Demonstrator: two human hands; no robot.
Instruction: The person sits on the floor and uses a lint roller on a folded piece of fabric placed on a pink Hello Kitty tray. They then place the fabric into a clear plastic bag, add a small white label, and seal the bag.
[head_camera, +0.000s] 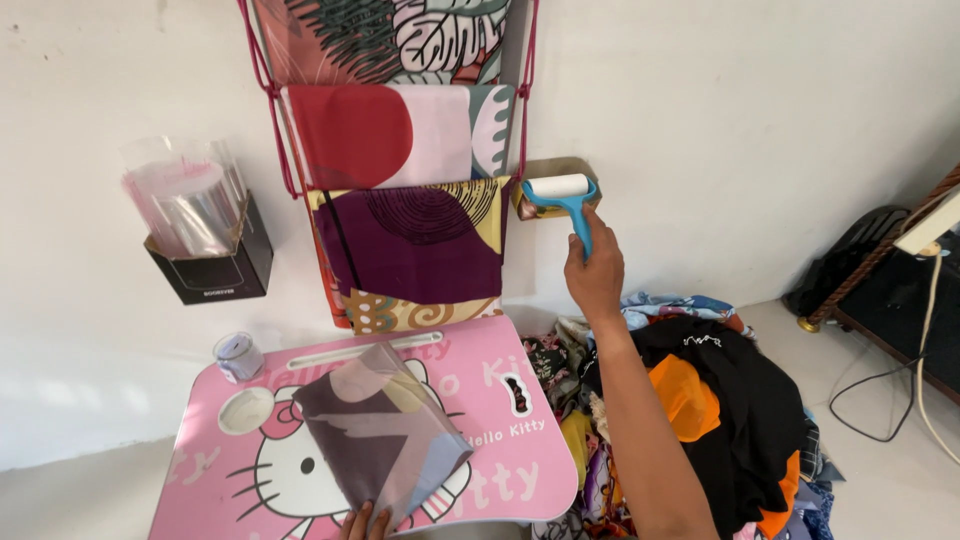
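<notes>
Your right hand (596, 272): gripping blue lint roller (565, 196) handle, raised at wall.
Your left hand (365, 522): fingertips pressing folded cloth (380, 435) on pink desk (520, 455).

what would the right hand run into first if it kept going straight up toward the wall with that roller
Probably the small gold wall holder: the right hand already has the lint roller at its mouth, though depth is unclear.

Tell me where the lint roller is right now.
In the head view, the lint roller is up at the wall, right of the hanging fabric rack, its blue handle gripped by the right hand.
</notes>
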